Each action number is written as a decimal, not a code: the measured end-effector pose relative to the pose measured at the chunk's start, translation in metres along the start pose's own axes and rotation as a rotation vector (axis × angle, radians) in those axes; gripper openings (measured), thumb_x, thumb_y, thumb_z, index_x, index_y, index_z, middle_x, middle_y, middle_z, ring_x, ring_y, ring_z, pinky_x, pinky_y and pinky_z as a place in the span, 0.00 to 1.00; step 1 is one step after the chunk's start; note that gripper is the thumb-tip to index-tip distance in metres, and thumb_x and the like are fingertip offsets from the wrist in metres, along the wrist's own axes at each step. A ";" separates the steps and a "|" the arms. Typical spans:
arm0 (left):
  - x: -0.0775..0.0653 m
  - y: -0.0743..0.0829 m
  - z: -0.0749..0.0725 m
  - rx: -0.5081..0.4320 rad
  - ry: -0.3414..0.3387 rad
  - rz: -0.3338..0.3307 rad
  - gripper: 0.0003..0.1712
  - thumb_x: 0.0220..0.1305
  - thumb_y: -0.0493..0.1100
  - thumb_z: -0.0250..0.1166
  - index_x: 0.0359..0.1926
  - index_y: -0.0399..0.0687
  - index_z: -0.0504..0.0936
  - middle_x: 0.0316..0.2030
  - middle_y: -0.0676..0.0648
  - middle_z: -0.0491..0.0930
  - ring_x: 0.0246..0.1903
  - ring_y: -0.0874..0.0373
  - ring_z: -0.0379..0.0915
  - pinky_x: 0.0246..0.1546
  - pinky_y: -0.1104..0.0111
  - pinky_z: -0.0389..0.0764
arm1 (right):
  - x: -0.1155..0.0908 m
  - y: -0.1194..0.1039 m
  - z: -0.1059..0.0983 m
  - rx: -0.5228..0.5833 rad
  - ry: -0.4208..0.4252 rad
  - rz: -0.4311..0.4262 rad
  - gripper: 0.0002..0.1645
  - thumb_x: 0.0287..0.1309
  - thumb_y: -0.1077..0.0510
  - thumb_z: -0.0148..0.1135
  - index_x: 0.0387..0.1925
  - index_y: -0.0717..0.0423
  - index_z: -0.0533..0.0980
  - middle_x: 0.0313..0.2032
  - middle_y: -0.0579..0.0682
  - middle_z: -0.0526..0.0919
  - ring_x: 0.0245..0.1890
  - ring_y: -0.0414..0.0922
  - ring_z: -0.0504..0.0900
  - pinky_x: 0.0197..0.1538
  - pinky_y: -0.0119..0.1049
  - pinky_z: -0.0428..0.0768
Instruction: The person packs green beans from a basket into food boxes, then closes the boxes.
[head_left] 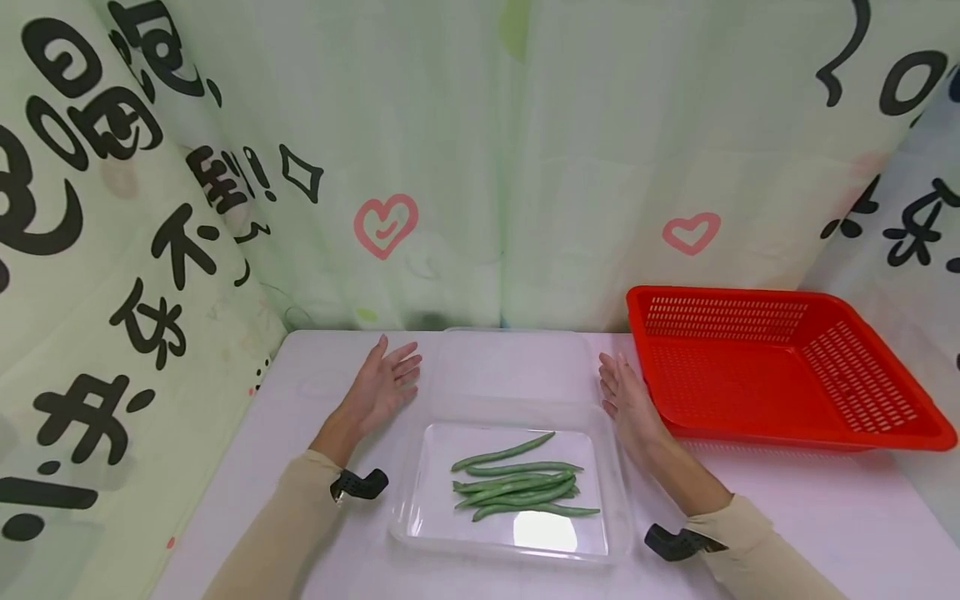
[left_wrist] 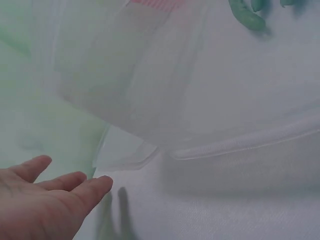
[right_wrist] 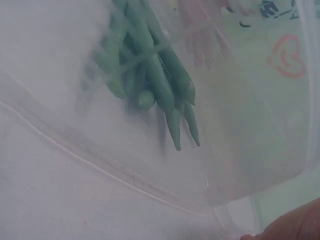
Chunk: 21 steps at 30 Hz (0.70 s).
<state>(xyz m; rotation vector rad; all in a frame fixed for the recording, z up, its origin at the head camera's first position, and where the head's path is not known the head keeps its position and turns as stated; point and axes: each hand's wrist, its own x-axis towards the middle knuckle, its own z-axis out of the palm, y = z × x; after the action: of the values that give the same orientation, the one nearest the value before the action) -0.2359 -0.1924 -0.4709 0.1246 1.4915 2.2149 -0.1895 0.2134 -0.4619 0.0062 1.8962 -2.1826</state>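
Observation:
Several green beans (head_left: 517, 487) lie in a loose bunch inside a clear plastic container (head_left: 408, 521) on the table. Behind the container, a clear lid (head_left: 510, 367) lies flat. My left hand (head_left: 382, 387) is held apart from the lid, to its left, fingers spread and relaxed, holding nothing. On the other side, my right hand (head_left: 630, 404) hovers between the container and the red basket, its fingers extended and free of any object. Through the container wall, the right wrist view shows bean tips (right_wrist: 172, 125) close up.
A red plastic basket (head_left: 795, 442) with slotted sides stands at the right of the white table (head_left: 337, 550). Printed curtains (head_left: 510, 167) hang behind the table and along both sides.

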 end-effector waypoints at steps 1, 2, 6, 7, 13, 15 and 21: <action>0.001 -0.001 0.000 -0.015 -0.004 -0.014 0.52 0.74 0.74 0.35 0.81 0.41 0.39 0.80 0.35 0.34 0.80 0.41 0.28 0.78 0.47 0.38 | 0.001 0.001 -0.001 0.024 0.012 0.018 0.48 0.76 0.33 0.30 0.81 0.56 0.34 0.80 0.60 0.32 0.80 0.57 0.32 0.79 0.56 0.33; 0.002 -0.003 0.000 -0.023 -0.005 -0.028 0.53 0.73 0.75 0.35 0.81 0.42 0.39 0.80 0.35 0.33 0.80 0.41 0.27 0.78 0.47 0.37 | 0.002 0.003 -0.001 0.043 0.023 0.033 0.49 0.75 0.32 0.30 0.81 0.56 0.33 0.80 0.59 0.32 0.80 0.56 0.32 0.80 0.54 0.33; 0.005 -0.006 0.000 -0.049 -0.021 -0.063 0.53 0.73 0.75 0.31 0.81 0.42 0.37 0.79 0.33 0.30 0.80 0.42 0.26 0.78 0.48 0.36 | 0.007 0.007 -0.005 0.084 0.041 0.063 0.53 0.73 0.29 0.32 0.81 0.57 0.32 0.80 0.60 0.32 0.80 0.56 0.33 0.80 0.51 0.34; 0.006 -0.007 0.000 -0.055 -0.024 -0.068 0.53 0.73 0.75 0.31 0.81 0.42 0.37 0.79 0.33 0.30 0.80 0.42 0.26 0.78 0.48 0.36 | 0.008 0.007 -0.005 0.089 0.040 0.066 0.53 0.73 0.28 0.33 0.81 0.57 0.32 0.80 0.60 0.32 0.80 0.55 0.33 0.80 0.50 0.35; 0.008 -0.007 0.002 -0.075 -0.002 -0.083 0.54 0.72 0.76 0.34 0.81 0.43 0.38 0.79 0.31 0.34 0.79 0.41 0.30 0.78 0.49 0.42 | 0.013 0.008 -0.004 0.103 0.056 0.080 0.54 0.73 0.28 0.33 0.80 0.59 0.33 0.80 0.61 0.33 0.80 0.56 0.34 0.80 0.50 0.35; 0.007 -0.006 0.003 -0.085 0.011 -0.083 0.54 0.72 0.75 0.36 0.81 0.43 0.38 0.79 0.31 0.36 0.79 0.41 0.32 0.78 0.49 0.44 | 0.013 0.006 -0.003 0.085 0.071 0.091 0.55 0.72 0.27 0.34 0.81 0.58 0.33 0.80 0.61 0.34 0.80 0.57 0.36 0.80 0.50 0.36; 0.004 -0.002 0.002 -0.124 0.009 -0.077 0.55 0.72 0.74 0.38 0.81 0.41 0.36 0.79 0.31 0.41 0.79 0.42 0.37 0.78 0.50 0.45 | 0.014 0.001 0.002 0.060 0.102 0.093 0.56 0.71 0.26 0.38 0.81 0.55 0.33 0.81 0.57 0.37 0.81 0.56 0.38 0.80 0.50 0.39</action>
<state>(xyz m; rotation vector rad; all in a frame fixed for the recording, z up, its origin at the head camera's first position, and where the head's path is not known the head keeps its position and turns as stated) -0.2385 -0.1883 -0.4724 0.0175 1.3364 2.2409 -0.2027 0.2089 -0.4646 0.2161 1.8426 -2.2140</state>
